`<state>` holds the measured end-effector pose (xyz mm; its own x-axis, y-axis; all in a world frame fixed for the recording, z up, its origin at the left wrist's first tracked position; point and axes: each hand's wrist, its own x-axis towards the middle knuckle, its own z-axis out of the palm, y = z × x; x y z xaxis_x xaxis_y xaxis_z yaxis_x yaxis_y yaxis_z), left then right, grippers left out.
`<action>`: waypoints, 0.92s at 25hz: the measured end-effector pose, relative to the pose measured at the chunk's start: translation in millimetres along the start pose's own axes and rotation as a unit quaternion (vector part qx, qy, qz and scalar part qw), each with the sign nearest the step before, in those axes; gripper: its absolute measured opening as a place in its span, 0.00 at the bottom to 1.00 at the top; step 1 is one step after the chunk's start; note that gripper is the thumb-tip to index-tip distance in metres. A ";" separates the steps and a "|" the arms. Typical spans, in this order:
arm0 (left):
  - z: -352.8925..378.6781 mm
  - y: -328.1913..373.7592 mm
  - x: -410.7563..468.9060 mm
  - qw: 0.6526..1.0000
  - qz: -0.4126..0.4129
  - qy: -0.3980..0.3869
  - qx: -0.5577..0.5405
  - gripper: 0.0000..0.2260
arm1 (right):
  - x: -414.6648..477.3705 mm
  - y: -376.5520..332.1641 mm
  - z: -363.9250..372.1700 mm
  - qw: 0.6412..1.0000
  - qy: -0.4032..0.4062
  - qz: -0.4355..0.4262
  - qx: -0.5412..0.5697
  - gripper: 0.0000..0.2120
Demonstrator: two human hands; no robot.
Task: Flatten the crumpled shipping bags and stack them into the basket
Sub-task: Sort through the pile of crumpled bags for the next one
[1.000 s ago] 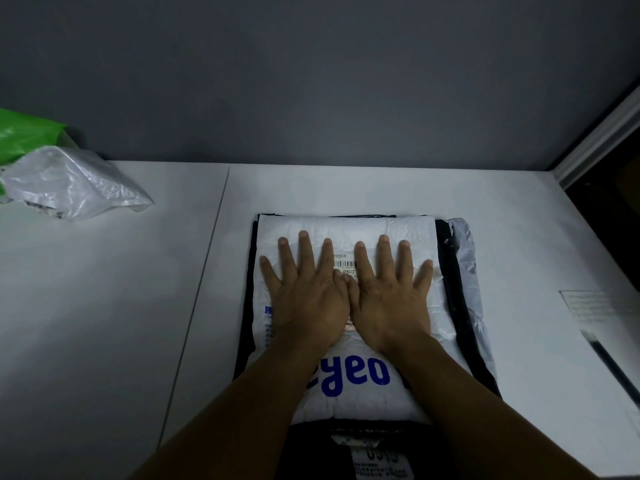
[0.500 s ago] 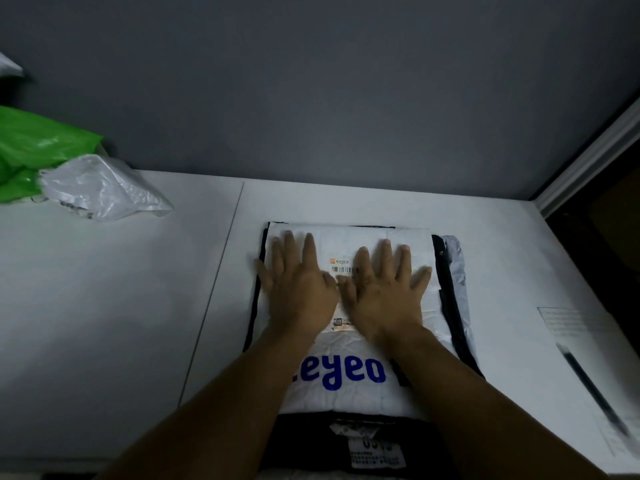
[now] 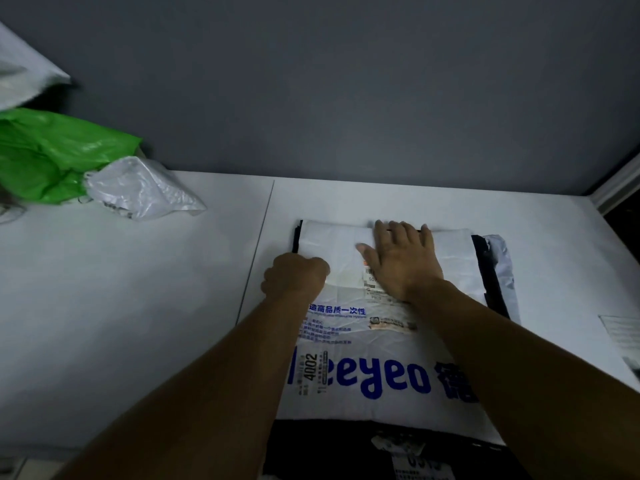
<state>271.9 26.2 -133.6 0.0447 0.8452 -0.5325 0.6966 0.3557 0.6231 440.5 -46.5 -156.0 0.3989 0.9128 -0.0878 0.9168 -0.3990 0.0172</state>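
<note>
Your right hand [image 3: 403,261] presses flat, fingers straight, on the far half of the white printed plastic shipping bag [image 3: 363,341]. That bag tops a black plastic bag [image 3: 490,275] and a grey plastic one [image 3: 503,261]. Your left hand [image 3: 294,277] is curled at its left edge; I cannot tell whether it grips. Well to its left, a crumpled green plastic bag [image 3: 45,157] and a crumpled pale one [image 3: 138,188] await flattening. No basket shows, so stacking seems undone.
</note>
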 end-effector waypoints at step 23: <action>-7.5 -24.4 -20.7 0.958 0.125 -0.053 -0.252 0.15 | 35.1 31.0 -61.2 0.976 -0.158 -0.013 0.148 0.43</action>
<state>248.6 3.1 -133.5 0.2563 0.8933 -0.3693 0.2218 0.3175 0.9219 484.2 -21.5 -97.6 0.3071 0.8690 -0.3881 0.8619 -0.4268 -0.2737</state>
